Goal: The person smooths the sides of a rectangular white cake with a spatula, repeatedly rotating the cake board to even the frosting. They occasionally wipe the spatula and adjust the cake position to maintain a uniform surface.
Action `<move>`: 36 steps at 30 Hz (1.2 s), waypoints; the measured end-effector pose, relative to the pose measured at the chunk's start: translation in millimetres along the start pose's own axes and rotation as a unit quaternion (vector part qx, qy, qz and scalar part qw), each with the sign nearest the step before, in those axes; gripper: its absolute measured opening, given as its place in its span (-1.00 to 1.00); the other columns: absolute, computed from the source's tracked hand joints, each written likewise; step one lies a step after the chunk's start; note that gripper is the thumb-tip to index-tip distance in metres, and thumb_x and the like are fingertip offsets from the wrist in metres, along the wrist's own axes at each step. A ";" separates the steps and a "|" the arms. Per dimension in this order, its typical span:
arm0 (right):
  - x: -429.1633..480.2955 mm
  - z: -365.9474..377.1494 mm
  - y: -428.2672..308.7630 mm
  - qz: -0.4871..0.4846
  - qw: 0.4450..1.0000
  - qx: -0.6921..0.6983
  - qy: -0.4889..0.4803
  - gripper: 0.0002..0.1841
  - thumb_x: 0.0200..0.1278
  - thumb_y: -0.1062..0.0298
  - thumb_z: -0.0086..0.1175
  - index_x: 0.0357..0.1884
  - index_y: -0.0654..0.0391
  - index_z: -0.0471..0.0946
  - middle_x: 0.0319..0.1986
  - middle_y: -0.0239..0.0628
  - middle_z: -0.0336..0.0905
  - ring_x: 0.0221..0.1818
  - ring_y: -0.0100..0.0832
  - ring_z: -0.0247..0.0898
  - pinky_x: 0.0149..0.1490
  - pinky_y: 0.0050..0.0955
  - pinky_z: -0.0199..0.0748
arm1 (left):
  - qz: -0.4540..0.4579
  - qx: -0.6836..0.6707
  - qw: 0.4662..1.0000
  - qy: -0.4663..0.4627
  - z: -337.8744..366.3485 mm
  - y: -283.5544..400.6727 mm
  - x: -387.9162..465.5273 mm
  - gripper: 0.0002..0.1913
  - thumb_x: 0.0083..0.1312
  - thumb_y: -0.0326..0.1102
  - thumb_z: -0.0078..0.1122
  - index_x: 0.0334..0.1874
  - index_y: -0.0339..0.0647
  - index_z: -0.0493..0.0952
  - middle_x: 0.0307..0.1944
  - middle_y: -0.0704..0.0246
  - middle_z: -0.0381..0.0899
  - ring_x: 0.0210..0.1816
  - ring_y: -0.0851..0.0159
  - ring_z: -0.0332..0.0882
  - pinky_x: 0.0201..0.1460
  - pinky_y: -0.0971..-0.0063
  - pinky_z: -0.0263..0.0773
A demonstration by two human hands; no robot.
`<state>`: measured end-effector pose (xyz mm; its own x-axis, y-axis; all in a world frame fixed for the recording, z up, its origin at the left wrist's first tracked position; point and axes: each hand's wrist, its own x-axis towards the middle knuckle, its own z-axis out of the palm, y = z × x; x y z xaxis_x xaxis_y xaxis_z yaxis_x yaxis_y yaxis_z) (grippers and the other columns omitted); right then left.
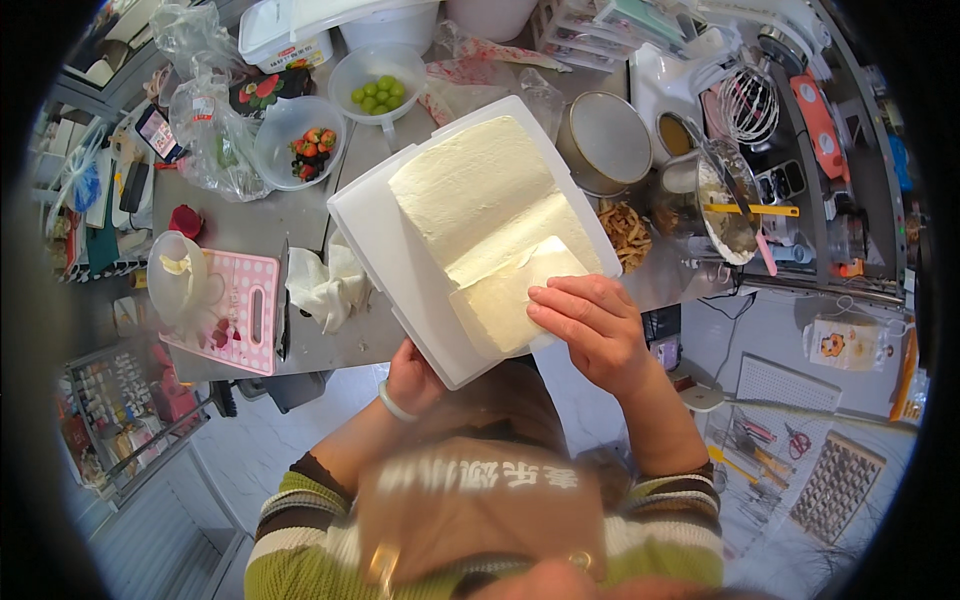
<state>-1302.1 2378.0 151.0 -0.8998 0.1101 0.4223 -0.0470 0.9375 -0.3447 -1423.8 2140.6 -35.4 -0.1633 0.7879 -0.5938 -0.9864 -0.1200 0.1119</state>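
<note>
A white plastic tray or box (375,217) lies tilted before me, its near corner over the table's front edge. On it are pale, cream-coloured flat sheets (472,187), which look like cake or dough. One smaller sheet (495,307) lies at the near end with part of it turned up. My right hand (592,322) rests its fingers on that turned-up part; whether they grip it I cannot tell. My left hand (412,379) is at the tray's near left edge, its fingers partly hidden under the tray.
Left are a pink cutting board (266,322), a knife (284,300), a white cloth (326,281) and a strawberry bowl (300,142). Behind stands a bowl of green grapes (377,82). Right are a round cake tin (606,142), brown scraps (624,234) and a metal mixing bowl (727,202).
</note>
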 end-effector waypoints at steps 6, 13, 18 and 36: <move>-17.4 -8.0 -6.7 0.003 1.000 -0.009 -0.009 -0.72 0.21 0.49 0.18 -0.04 0.11 0.73 0.02 -0.35 0.73 0.08 -0.32 0.63 0.17 -0.31 0.52 | -0.012 -0.018 1.000 -0.004 -4.1 0.1 -0.2 -0.42 0.63 -0.02 -0.32 0.50 -0.27 0.34 0.45 0.17 0.44 0.43 0.04 0.41 0.55 0.10 0.27; -35.9 -9.2 -10.4 0.017 1.000 -0.005 0.003 -0.73 0.22 0.48 0.19 -0.04 0.10 0.73 0.02 -0.35 0.74 0.08 -0.33 0.63 0.16 -0.32 0.53 | -0.006 -0.006 1.000 0.021 -5.7 0.2 0.5 -0.42 0.64 -0.01 -0.34 0.49 -0.27 0.35 0.45 0.18 0.45 0.43 0.05 0.41 0.55 0.10 0.26; -48.2 -10.0 -14.2 0.027 1.000 0.006 0.011 -0.73 0.21 0.49 0.20 -0.05 0.11 0.73 0.03 -0.33 0.74 0.07 -0.30 0.63 0.14 -0.32 0.54 | 0.003 0.004 1.000 0.016 -8.2 0.5 1.9 -0.43 0.64 -0.02 -0.32 0.47 -0.27 0.37 0.43 0.19 0.46 0.43 0.05 0.41 0.55 0.11 0.26; -194.9 -59.6 90.6 0.453 0.551 0.367 0.597 -0.69 0.51 0.38 0.22 0.19 0.24 0.52 -0.07 -0.21 0.66 -0.11 -0.42 0.62 -0.01 -0.53 0.63 | -0.005 0.062 0.998 -0.018 -20.2 13.8 7.3 -0.42 0.59 -0.02 -0.27 0.48 -0.26 0.36 0.44 0.16 0.46 0.45 -0.02 0.40 0.57 0.02 0.25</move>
<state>-1105.2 2461.1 87.5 0.2077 0.9727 -0.1037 -0.3705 -0.0199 -0.9286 -1439.0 2132.5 -54.4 -0.1498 0.8099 -0.5671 -0.9782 -0.0379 0.2042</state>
